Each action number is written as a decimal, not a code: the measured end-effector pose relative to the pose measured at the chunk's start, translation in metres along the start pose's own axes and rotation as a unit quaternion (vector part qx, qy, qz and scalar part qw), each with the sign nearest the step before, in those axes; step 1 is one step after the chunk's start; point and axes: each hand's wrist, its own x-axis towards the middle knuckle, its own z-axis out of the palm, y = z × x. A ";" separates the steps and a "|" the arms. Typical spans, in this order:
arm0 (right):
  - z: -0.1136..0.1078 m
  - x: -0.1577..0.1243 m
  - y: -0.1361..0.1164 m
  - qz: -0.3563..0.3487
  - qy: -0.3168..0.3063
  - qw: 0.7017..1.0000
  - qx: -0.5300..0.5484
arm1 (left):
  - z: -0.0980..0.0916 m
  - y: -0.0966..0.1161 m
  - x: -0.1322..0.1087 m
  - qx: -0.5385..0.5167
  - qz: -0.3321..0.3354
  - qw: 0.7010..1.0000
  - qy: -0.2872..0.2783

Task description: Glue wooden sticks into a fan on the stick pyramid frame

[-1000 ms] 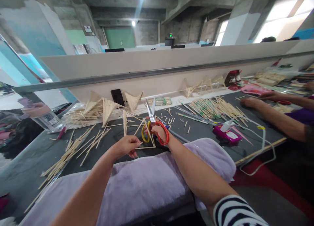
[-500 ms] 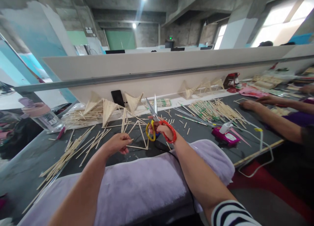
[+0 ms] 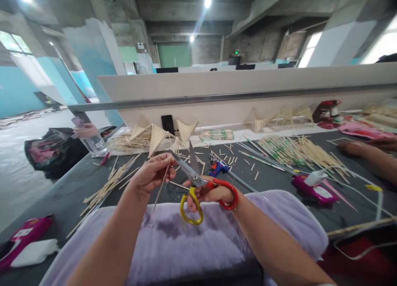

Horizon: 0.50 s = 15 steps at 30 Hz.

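Note:
Between the fingertips of my left hand (image 3: 155, 170) is a thin wooden stick (image 3: 161, 186), slanting down toward the lilac towel. My right hand (image 3: 206, 195) holds scissors (image 3: 194, 174) with one red and one yellow handle. Their blades are spread and point up and left, with the lower blade's tip close to my left fingers. Behind the scissors, a blue glue gun (image 3: 218, 167) lies on the dark table. A stick frame (image 3: 180, 186) on the table is partly hidden by my hands and the blades.
Loose sticks (image 3: 108, 187) lie at left, more sticks (image 3: 285, 153) at right. Woven stick pieces (image 3: 186, 131) and a phone (image 3: 167, 124) lean by the partition. A bottle (image 3: 89, 139) stands far left. A magenta device (image 3: 314, 191) with cables sits right, near another person's hand (image 3: 353, 148).
The view has swung left. Both hands have come closer together, a longer stick now shows in my left hand, and the open scissors have tilted left toward it. The glue gun is now uncovered.

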 end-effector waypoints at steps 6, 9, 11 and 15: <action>0.005 0.003 0.007 0.012 -0.018 1.000 0.018 | 0.008 -0.006 -0.003 -0.059 0.049 0.994 -0.081; 0.004 0.003 0.010 0.024 -0.041 0.998 0.034 | 0.005 -0.007 -0.003 -0.074 0.034 0.988 -0.130; 0.004 0.002 0.011 0.036 -0.051 0.997 0.041 | 0.003 -0.006 -0.004 -0.063 0.020 0.987 -0.149; 0.004 0.001 0.011 0.055 -0.044 0.997 0.042 | -0.002 -0.003 -0.005 -0.012 0.013 0.992 -0.124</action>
